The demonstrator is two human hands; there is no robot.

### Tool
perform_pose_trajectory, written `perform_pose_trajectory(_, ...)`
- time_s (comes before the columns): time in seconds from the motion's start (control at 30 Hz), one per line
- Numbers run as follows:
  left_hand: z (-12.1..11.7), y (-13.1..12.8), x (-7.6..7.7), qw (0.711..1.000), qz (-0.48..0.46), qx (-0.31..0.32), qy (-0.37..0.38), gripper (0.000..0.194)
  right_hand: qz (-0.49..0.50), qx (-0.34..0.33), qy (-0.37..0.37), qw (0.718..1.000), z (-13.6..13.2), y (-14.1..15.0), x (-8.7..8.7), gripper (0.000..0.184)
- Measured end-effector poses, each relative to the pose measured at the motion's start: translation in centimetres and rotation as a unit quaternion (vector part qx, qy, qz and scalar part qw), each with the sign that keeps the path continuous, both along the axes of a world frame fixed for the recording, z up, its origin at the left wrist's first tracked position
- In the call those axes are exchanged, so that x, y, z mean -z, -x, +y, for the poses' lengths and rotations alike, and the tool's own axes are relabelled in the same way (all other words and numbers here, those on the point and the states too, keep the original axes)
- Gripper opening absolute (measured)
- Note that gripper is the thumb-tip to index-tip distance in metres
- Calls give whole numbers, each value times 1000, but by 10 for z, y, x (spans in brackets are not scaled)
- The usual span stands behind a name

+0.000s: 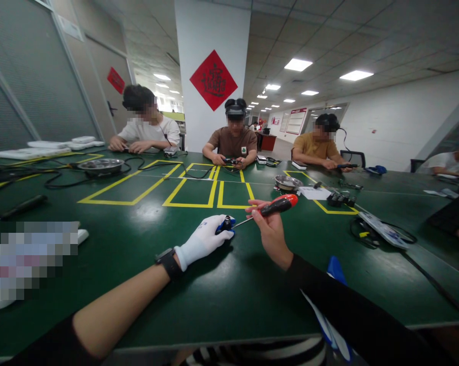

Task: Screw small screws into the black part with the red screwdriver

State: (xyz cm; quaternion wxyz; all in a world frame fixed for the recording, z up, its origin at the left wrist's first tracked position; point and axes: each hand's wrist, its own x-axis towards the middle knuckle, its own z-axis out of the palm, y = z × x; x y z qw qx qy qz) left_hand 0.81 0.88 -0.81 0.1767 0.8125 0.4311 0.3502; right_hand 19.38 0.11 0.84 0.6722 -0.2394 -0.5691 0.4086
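Note:
My left hand (206,239), in a white glove with blue fingertips, is closed around a small black part (226,222) just above the green table. Only the part's top shows, so its kind is unclear. My bare right hand (269,229) grips a screwdriver (278,205) by its black and red handle. The screwdriver's thin shaft slants down to the left, and its tip reaches the small part at my left fingers. Whether the tip sits in a screw is hidden.
The green table (149,300) bears yellow tape rectangles. Metal bowls (289,183), black blocks (341,199), a white power strip (384,230) and cables lie around. A blue-and-white glove (336,272) is near my right forearm. Several people sit opposite. A black-handled tool (25,205) lies left.

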Motion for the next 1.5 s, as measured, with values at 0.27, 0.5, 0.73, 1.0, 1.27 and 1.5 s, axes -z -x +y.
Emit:
perform_pose_trajectory(0.27,0,1,-1,1000,6,-1,-8,32,76,-94,57,991,3,0,-3,16)
perform_pose_trajectory(0.5,-1,1,-2,1000,-2,7,-1,29,-58,-1,-4,998,-8,-2,-5,18)
perform_pose_trajectory(0.73,3,2,2,1000,11,2,-15,30,-19,-52,-1,998,-8,4,-4,21)
perform_pose_trajectory(1.0,1,3,-1,1000,19,14,-16,29,-24,-28,17,999,-8,5,1,15)
perform_pose_trajectory(1.27,1,3,-1,1000,12,9,-10,32,-180,114,-3,977,-6,-6,-4,17)
perform_pose_trajectory(1.5,2,3,1,1000,22,11,-12,35,16,125,53,991,3,-8,3,22)
